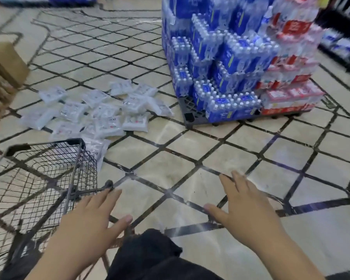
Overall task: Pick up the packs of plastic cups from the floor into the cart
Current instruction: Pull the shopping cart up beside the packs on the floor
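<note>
Fingers straight and spread on both your left hand [89, 223] and right hand [245, 211], holding nothing. Packs of plastic cups [97, 112] lie heaped on the floor [220, 158] just past the cart [38, 178], which looks empty, though the frame is blurred. Pre-pick: reach forward, grip one.

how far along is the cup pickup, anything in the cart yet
Done: nothing that shows; the cart has only bare wire mesh in the part in view.
In hand: nothing; the left hand and right hand are both open and hold no pack.
Left: the whole pile of packs of plastic cups lies on the floor beyond the cart.
</note>
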`<state>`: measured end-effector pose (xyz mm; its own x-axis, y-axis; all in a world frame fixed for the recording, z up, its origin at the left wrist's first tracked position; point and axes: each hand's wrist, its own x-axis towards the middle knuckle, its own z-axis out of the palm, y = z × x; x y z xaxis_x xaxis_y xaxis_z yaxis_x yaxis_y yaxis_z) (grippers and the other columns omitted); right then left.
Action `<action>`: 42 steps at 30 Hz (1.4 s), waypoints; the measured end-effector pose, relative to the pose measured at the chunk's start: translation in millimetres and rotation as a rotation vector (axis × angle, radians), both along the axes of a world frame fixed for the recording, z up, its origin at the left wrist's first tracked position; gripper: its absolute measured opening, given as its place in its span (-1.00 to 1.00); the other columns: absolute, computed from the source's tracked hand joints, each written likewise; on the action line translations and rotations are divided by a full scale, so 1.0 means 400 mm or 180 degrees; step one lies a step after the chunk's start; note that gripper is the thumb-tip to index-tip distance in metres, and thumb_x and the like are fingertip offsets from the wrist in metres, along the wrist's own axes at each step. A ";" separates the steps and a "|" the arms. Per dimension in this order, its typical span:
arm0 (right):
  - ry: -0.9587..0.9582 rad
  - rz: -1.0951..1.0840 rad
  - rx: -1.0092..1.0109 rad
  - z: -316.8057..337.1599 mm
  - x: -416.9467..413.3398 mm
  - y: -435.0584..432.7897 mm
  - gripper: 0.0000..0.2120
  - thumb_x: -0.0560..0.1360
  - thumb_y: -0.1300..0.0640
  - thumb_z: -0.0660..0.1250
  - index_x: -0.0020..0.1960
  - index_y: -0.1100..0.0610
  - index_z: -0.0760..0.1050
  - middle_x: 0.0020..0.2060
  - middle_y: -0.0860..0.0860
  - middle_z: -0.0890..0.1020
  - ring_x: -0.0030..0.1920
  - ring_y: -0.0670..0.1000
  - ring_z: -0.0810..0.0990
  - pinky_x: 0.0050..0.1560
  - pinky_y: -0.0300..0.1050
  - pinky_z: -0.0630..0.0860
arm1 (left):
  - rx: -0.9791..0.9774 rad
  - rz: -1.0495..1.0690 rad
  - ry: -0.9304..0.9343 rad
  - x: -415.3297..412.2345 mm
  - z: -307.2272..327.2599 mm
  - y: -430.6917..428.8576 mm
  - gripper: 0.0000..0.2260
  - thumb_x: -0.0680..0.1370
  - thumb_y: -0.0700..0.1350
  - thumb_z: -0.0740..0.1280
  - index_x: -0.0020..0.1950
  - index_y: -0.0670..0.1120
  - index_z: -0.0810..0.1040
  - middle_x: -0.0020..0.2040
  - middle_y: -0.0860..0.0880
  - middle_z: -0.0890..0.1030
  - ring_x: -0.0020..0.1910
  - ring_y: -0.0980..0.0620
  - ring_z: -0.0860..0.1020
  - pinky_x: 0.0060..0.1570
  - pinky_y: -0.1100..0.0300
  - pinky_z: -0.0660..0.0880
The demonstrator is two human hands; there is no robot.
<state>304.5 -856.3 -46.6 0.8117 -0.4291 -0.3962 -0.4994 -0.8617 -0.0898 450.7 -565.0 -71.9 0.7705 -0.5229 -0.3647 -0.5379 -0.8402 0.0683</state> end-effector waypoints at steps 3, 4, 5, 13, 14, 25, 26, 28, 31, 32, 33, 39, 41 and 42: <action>0.0084 0.0074 0.0174 0.006 0.162 -0.071 -0.15 0.48 -0.50 -0.01 0.61 -0.11 -0.15 0.61 -0.07 -0.14 0.58 0.06 -0.03 0.49 0.00 0.18 | 0.0015 0.0175 0.0044 0.138 -0.019 -0.072 0.01 0.19 0.59 -0.44 0.58 0.23 -0.06 0.59 0.12 0.10 0.53 -0.02 0.16 0.45 0.02 0.27; 0.0093 0.0076 0.0208 0.014 0.225 -0.097 -0.16 0.48 -0.50 0.01 0.60 -0.13 -0.15 0.61 -0.09 -0.14 0.58 0.05 -0.02 0.49 -0.01 0.18 | -0.0017 0.0183 0.0058 0.190 -0.029 -0.101 0.01 0.20 0.60 -0.40 0.59 0.22 -0.05 0.59 0.12 0.10 0.54 -0.02 0.15 0.45 0.02 0.27; 0.0074 0.0085 0.0194 0.024 0.286 -0.123 -0.18 0.48 -0.49 0.03 0.59 -0.15 -0.14 0.60 -0.10 -0.13 0.57 0.03 -0.01 0.48 -0.02 0.17 | -0.0049 0.0165 0.0068 0.247 -0.042 -0.131 -0.02 0.22 0.59 -0.36 0.59 0.21 -0.05 0.59 0.12 0.11 0.54 -0.01 0.16 0.44 0.03 0.29; -0.0011 -0.0265 -0.0072 0.068 0.693 -0.323 -0.18 0.46 -0.51 0.01 0.59 -0.18 -0.11 0.60 -0.12 -0.09 0.57 0.02 0.02 0.49 -0.04 0.20 | -0.0273 -0.0242 0.0031 0.730 -0.011 -0.392 -0.30 0.50 0.46 -0.05 0.58 0.20 0.00 0.60 0.08 0.11 0.54 -0.03 0.14 0.39 -0.02 0.31; 0.0015 -0.0284 -0.0106 0.057 0.732 -0.342 -0.18 0.47 -0.50 0.00 0.59 -0.16 -0.11 0.61 -0.10 -0.08 0.57 0.03 0.04 0.49 -0.03 0.21 | -0.0223 -0.0336 -0.0054 0.783 -0.004 -0.416 -0.30 0.50 0.45 -0.05 0.58 0.19 0.01 0.59 0.07 0.11 0.54 -0.04 0.14 0.38 -0.03 0.31; 0.0139 0.0053 0.0304 -0.073 1.205 -0.623 -0.18 0.47 -0.49 0.04 0.59 -0.13 -0.05 0.60 -0.07 -0.03 0.55 0.05 0.07 0.44 -0.03 0.26 | 0.0249 0.0095 0.0087 1.174 -0.062 -0.625 -0.07 0.23 0.49 -0.36 0.58 0.21 -0.01 0.60 0.12 0.09 0.54 -0.01 0.14 0.35 0.01 0.33; 0.0096 0.0149 0.0308 -0.085 1.267 -0.659 -0.20 0.48 -0.47 0.06 0.58 -0.11 -0.01 0.59 -0.06 0.01 0.53 0.05 0.12 0.41 -0.04 0.28 | 0.0283 0.0229 0.0077 1.203 -0.066 -0.641 -0.04 0.22 0.52 -0.38 0.57 0.22 0.01 0.59 0.13 0.11 0.54 0.00 0.16 0.35 0.03 0.33; 0.0156 0.0442 0.0369 -0.093 1.404 -0.726 -0.20 0.50 -0.45 0.08 0.59 -0.08 -0.02 0.60 -0.04 -0.02 0.53 0.05 0.13 0.41 -0.04 0.30 | 0.0348 0.0650 0.0116 1.251 -0.064 -0.654 0.08 0.14 0.59 -0.50 0.58 0.22 0.02 0.58 0.15 0.14 0.53 0.01 0.17 0.37 0.07 0.33; 0.0339 0.1016 0.0470 -0.074 1.621 -0.785 -0.17 0.50 -0.46 0.07 0.60 -0.10 -0.10 0.61 -0.05 -0.09 0.56 0.08 0.07 0.45 -0.01 0.27 | 0.0408 0.1386 0.0253 1.305 -0.042 -0.640 -0.08 0.26 0.58 -0.35 0.58 0.26 -0.10 0.58 0.19 0.07 0.53 0.04 0.13 0.36 0.06 0.35; 0.0336 0.1225 0.0481 -0.071 1.690 -0.796 -0.17 0.49 -0.47 0.08 0.60 -0.11 -0.09 0.61 -0.05 -0.06 0.55 0.09 0.09 0.45 0.00 0.28 | 0.0408 0.1617 0.0280 1.317 -0.028 -0.636 -0.15 0.34 0.58 -0.22 0.58 0.26 -0.12 0.58 0.20 0.06 0.52 0.06 0.13 0.35 0.06 0.36; 0.0298 0.1433 0.0488 -0.069 1.758 -0.802 -0.18 0.49 -0.47 0.09 0.59 -0.11 -0.06 0.59 -0.06 -0.01 0.53 0.09 0.12 0.43 0.01 0.30 | 0.0427 0.1845 0.0284 1.328 -0.017 -0.629 -0.18 0.39 0.56 -0.13 0.58 0.25 -0.09 0.58 0.20 0.07 0.51 0.07 0.15 0.34 0.07 0.37; 0.0379 0.2265 0.0920 -0.077 2.089 -0.712 -0.19 0.50 -0.39 0.19 0.60 -0.06 0.03 0.58 -0.03 0.12 0.55 0.05 0.15 0.48 0.00 0.20 | 0.0288 0.3318 0.0456 1.286 0.005 -0.565 -0.31 0.52 0.42 0.04 0.59 0.16 0.08 0.56 0.12 0.21 0.50 0.04 0.25 0.43 0.11 0.23; 0.0358 0.2505 0.0988 -0.080 2.143 -0.631 -0.21 0.51 -0.38 0.19 0.60 -0.07 0.03 0.58 -0.07 0.12 0.55 0.02 0.14 0.50 0.00 0.17 | 0.0290 0.3634 0.0606 1.243 -0.017 -0.531 -0.29 0.51 0.44 0.02 0.59 0.18 0.04 0.58 0.11 0.16 0.51 0.06 0.24 0.46 0.10 0.23; 0.0403 0.2663 0.0980 -0.086 2.162 -0.587 -0.22 0.50 -0.40 0.18 0.59 -0.09 0.05 0.57 -0.07 0.13 0.54 0.01 0.15 0.50 0.02 0.18 | 0.0326 0.3796 0.0672 1.229 -0.027 -0.515 -0.28 0.50 0.46 -0.01 0.60 0.19 0.02 0.59 0.12 0.14 0.51 0.06 0.23 0.45 0.09 0.24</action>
